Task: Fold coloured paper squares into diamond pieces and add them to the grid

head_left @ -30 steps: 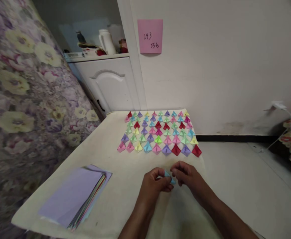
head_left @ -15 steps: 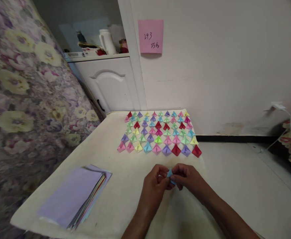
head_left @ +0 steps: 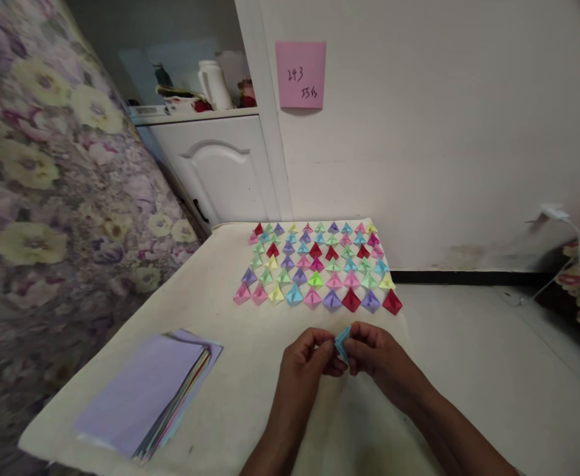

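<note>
A small piece of folded blue paper [head_left: 342,342] is held up between my two hands, above the near part of the table. My left hand [head_left: 310,357] pinches its left side between thumb and fingers. On the other side, my right hand [head_left: 372,347] grips it with thumb and forefinger. Part of the paper is hidden behind the fingertips. Just beyond my hands, many small folded paper pieces [head_left: 315,279] in pink, red, purple, green, blue and yellow lie in rows.
A stack of coloured paper [head_left: 141,390], purple on top, lies at the left of the cream-covered table [head_left: 205,317]. A flowered curtain [head_left: 72,231] hangs at the left. Behind stand a white cabinet [head_left: 220,175] and a wall with a pink note [head_left: 300,74].
The blue paper has turned and shows more of its folded layers. My right hand has shifted slightly up and to the right; my left hand has moved slightly left.
</note>
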### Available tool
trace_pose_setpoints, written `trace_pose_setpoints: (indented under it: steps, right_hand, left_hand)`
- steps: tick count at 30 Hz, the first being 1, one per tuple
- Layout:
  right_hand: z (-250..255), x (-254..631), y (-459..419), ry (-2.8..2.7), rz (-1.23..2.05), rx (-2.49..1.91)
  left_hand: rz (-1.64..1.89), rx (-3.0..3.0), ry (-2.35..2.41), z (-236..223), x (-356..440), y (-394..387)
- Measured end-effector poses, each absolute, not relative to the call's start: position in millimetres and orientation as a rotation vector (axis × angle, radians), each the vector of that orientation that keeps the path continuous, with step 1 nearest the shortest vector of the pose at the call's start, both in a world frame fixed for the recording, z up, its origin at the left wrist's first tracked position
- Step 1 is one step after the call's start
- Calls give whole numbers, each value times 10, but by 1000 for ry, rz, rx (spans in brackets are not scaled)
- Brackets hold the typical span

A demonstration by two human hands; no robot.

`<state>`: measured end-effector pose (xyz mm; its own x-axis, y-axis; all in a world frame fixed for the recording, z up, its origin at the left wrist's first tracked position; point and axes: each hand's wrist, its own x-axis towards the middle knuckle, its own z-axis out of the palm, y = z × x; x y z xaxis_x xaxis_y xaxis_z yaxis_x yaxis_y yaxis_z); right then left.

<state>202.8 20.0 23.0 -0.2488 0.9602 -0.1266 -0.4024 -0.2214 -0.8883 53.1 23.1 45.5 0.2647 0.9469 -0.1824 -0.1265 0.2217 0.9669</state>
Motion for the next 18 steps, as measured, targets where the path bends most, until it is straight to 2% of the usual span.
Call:
trace_pose_setpoints:
  steps: [18]
  right_hand:
    - [238,2025,160,-693,1928,-735]
  left_hand:
    - [919,1125,966,561,529,226]
